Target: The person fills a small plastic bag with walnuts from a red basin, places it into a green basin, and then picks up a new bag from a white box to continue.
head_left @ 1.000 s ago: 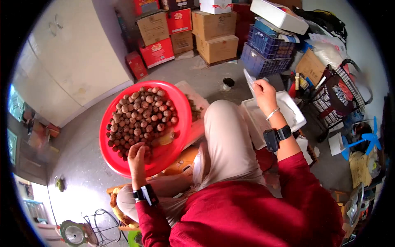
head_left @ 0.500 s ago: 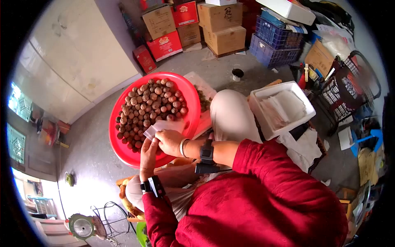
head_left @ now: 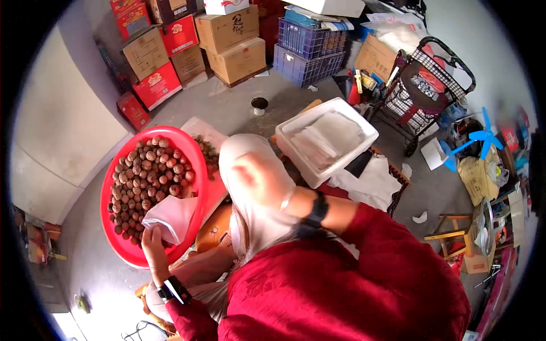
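A small whitish, translucent plastic bag [head_left: 172, 217] lies in the grip of my left hand [head_left: 153, 250], its thumb and fingers closed on one corner. Below them is a red basin [head_left: 198, 162] with many walnuts [head_left: 147, 173], and the bag rests over the near right part of the basin. My right hand [head_left: 256, 173], smeared by motion, is over my right knee, apart from the bag. To its right, a white foam box [head_left: 288, 152] contains a stack of similar thin, whitish bags [head_left: 327, 133].
A pale board [head_left: 202, 129] with small greenish bits sits beside the basin. Cardboard boxes [head_left: 236, 59] and blue crates [head_left: 310, 59] are stacked at the back. A wheeled cart [head_left: 412, 94], a blue fan-shaped object [head_left: 484, 135] and a wooden stool [head_left: 452, 233] stand to the right.
My right hand has left the bag and moved right over my knee. My left hand keeps hold of the bag, which now looks more spread out. The view has turned right.
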The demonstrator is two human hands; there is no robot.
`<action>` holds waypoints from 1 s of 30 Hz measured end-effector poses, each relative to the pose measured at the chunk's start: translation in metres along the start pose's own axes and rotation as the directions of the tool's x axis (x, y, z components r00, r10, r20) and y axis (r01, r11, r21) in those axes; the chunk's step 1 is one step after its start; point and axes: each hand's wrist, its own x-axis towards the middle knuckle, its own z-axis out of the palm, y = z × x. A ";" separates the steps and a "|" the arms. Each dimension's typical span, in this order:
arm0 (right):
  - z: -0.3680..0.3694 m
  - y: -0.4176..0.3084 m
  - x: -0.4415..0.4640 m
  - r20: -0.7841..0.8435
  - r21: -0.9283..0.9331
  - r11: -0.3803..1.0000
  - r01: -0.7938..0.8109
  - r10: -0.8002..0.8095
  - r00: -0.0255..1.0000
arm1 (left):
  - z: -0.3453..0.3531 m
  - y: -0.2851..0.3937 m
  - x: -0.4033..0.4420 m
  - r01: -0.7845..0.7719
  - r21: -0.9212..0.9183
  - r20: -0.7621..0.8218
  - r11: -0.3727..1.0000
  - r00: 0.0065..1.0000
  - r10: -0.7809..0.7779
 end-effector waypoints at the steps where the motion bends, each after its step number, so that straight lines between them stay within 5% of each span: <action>1: -0.023 0.018 -0.011 -0.101 -0.120 0.991 -0.061 0.049 0.994 | 0.000 0.001 -0.002 0.007 -0.060 -0.012 0.998 1.000 -0.007; 3: -0.071 0.056 -0.028 -0.342 -0.219 0.963 -0.156 0.074 0.937 | -0.001 -0.005 -0.001 -0.044 -0.134 -0.056 0.990 0.998 0.037; 5: -0.119 0.114 -0.072 -0.521 -0.079 0.856 -0.510 0.401 0.753 | -0.003 -0.002 -0.003 -0.013 -0.145 -0.035 0.989 0.999 0.008; 7: -0.163 0.185 -0.121 -0.734 -0.225 0.875 -0.429 0.137 0.665 | -0.005 -0.010 0.001 -0.052 -0.135 -0.052 0.989 0.998 0.045; 9: -0.195 0.202 -0.151 -0.772 -0.283 0.641 -0.713 0.289 0.566 | -0.005 -0.010 0.002 0.023 -0.269 -0.041 0.963 0.999 -0.036; 12: -0.229 0.255 -0.191 -0.783 -0.306 0.265 -0.914 0.476 0.400 | -0.006 -0.011 0.002 0.034 -0.260 -0.017 0.965 0.999 -0.039; 13: -0.241 0.266 -0.191 -0.457 -0.721 -0.005 -0.693 0.756 0.469 | -0.007 -0.010 0.002 0.033 -0.258 -0.020 0.966 0.999 -0.039; 14: -0.248 0.270 -0.189 -0.132 -0.973 -0.075 -0.216 0.956 0.261 | -0.009 -0.008 0.000 0.067 -0.230 0.003 0.971 0.998 -0.068; 16: -0.261 0.281 -0.198 -0.037 -0.980 0.021 -0.200 0.957 0.286 | -0.009 -0.005 -0.001 0.101 -0.201 0.022 0.974 0.995 -0.098; 20: -0.269 0.313 -0.229 -0.205 -0.493 0.106 -0.863 0.950 0.234 | -0.006 -0.009 0.001 0.074 -0.231 -0.037 0.970 0.996 -0.085; 23: -0.270 0.310 -0.225 -0.217 -0.448 0.037 -0.893 0.965 0.149 | -0.006 -0.010 0.002 0.056 -0.163 -0.014 0.985 0.998 -0.059; 25: -0.271 0.311 -0.217 -0.117 -0.050 -0.108 -0.993 0.988 -0.101 | -0.006 -0.006 0.001 0.011 -0.059 -0.016 0.998 1.000 -0.012; 30: -0.269 0.356 -0.246 -0.101 0.109 -0.093 -0.990 0.989 -0.104 | -0.005 -0.006 0.001 0.038 -0.110 -0.007 0.993 0.999 -0.039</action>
